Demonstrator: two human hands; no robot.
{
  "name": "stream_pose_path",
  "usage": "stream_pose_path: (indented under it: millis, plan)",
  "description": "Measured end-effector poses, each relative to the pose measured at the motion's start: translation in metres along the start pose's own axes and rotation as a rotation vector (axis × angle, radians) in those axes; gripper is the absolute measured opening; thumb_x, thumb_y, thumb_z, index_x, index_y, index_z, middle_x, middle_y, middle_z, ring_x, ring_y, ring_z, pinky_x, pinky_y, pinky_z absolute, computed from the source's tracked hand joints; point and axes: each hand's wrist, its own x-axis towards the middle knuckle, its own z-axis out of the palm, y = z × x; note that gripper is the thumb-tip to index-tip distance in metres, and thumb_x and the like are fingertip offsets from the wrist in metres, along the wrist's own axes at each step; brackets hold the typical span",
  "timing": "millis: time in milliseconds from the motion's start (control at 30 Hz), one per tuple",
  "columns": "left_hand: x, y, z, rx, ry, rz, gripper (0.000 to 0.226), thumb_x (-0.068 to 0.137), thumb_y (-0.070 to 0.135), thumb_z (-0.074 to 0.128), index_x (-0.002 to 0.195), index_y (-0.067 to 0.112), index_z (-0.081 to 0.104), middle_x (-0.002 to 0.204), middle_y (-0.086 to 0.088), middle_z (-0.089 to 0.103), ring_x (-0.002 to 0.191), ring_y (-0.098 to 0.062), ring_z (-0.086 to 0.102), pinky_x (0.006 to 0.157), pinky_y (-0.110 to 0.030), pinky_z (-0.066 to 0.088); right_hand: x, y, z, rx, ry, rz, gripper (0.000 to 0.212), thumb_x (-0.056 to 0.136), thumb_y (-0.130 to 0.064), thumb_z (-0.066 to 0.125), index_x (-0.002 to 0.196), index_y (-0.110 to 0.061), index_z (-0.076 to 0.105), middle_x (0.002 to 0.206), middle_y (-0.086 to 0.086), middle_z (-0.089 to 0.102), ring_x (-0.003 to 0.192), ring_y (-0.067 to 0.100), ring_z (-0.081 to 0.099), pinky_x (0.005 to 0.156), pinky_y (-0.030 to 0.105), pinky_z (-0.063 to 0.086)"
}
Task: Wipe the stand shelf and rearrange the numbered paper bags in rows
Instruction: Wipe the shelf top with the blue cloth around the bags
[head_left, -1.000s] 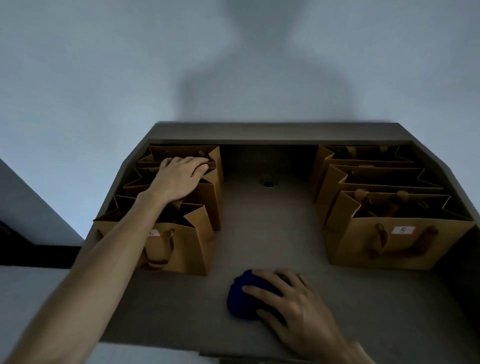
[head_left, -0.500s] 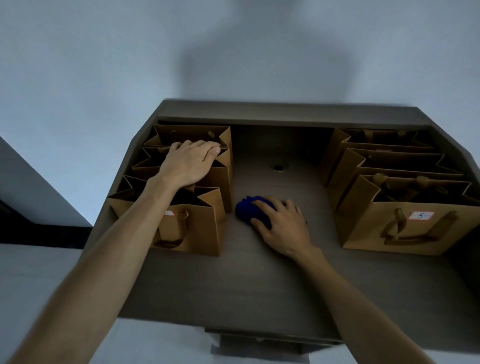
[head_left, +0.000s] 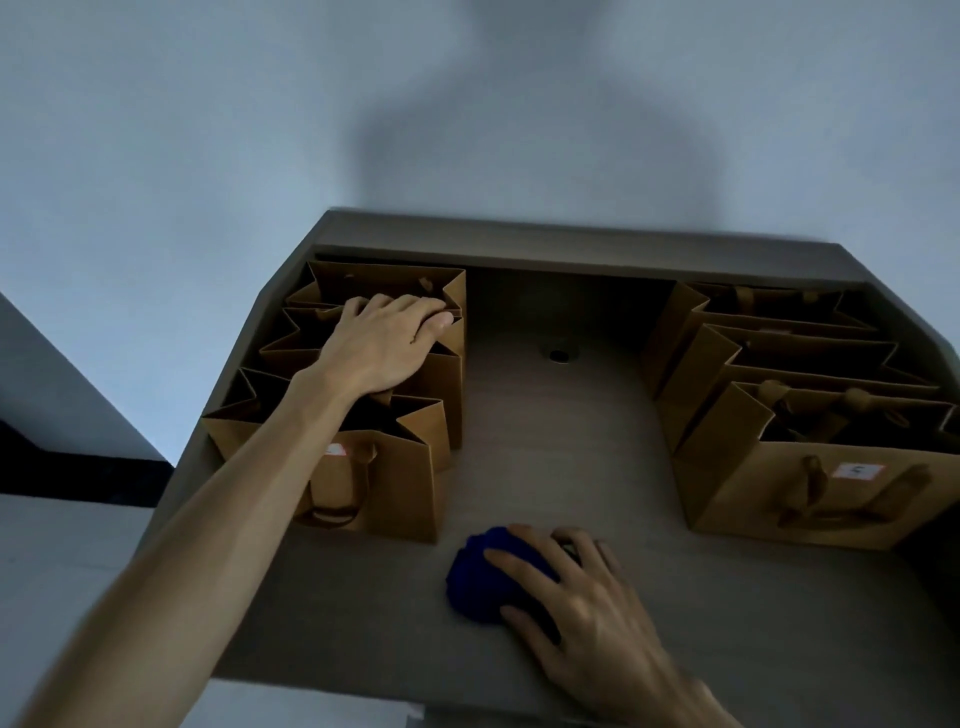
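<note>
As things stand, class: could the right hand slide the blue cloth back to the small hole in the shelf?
Probably yes: bare shelf lies between the right hand, blue cloth and hole.

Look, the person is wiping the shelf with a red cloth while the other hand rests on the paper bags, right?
Not quite: the cloth is dark blue, not red, as the head view shows. The right hand presses it on the shelf while the left hand rests on the left row of paper bags.
</note>
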Motion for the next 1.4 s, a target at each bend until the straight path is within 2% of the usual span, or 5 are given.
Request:
stream_pose_path:
  millis: [233,633,900,1133,1400]
  plan:
    - [0.003,0.003,-0.002,0.020,-0.022,0.007,0.051,0.101,0.051,0.014,0.146,0.033,0.033,0.151,0.003,0.039,0.140,-0.023,0.032,0.116,-0.050,0.015,0.098,0.050,-0.002,-0.049,-0.077,0.245,0.053,0.097,-0.056,0.038,0.147,-0.044,0.024,0.155,-0.006,0.030,0.131,0.024,0.037,0.108,0.042,0.033]
    - [0.007,0.002,-0.002,0.040,-0.011,0.013,0.050,0.101,0.051,0.014,0.145,0.034,0.034,0.149,0.007,0.042,0.138,-0.020,0.035,0.115,-0.048,0.018,0.261,0.125,-0.001,-0.197,-0.117,0.496,0.053,0.102,-0.047,0.029,0.151,-0.029,0.026,0.156,0.009,0.030,0.140,0.038,0.027,0.112,0.054,0.022]
    - [0.012,-0.003,-0.004,0.043,-0.015,-0.002,0.049,0.102,0.051,0.016,0.144,0.033,0.035,0.148,0.005,0.043,0.137,-0.022,0.037,0.114,-0.049,0.018,0.242,0.129,-0.003,-0.141,-0.005,0.436,0.049,0.102,-0.037,0.037,0.149,-0.025,0.034,0.156,0.006,0.034,0.138,0.029,0.035,0.108,0.045,0.027]
    - [0.015,0.002,-0.005,0.044,-0.036,0.000,0.050,0.101,0.050,0.017,0.145,0.031,0.035,0.150,0.003,0.041,0.138,-0.024,0.035,0.115,-0.051,0.017,0.215,0.165,-0.013,-0.101,0.063,0.680,0.050,0.102,-0.032,0.039,0.150,-0.020,0.032,0.155,0.010,0.033,0.142,0.030,0.030,0.115,0.046,0.025]
    - [0.017,0.000,-0.005,0.037,-0.019,0.022,0.050,0.102,0.049,0.017,0.143,0.030,0.038,0.147,0.001,0.044,0.136,-0.026,0.037,0.113,-0.051,0.018,0.153,0.117,-0.017,-0.009,0.028,0.506,0.051,0.100,-0.035,0.045,0.149,-0.028,0.033,0.157,0.003,0.033,0.140,0.026,0.035,0.114,0.043,0.028]
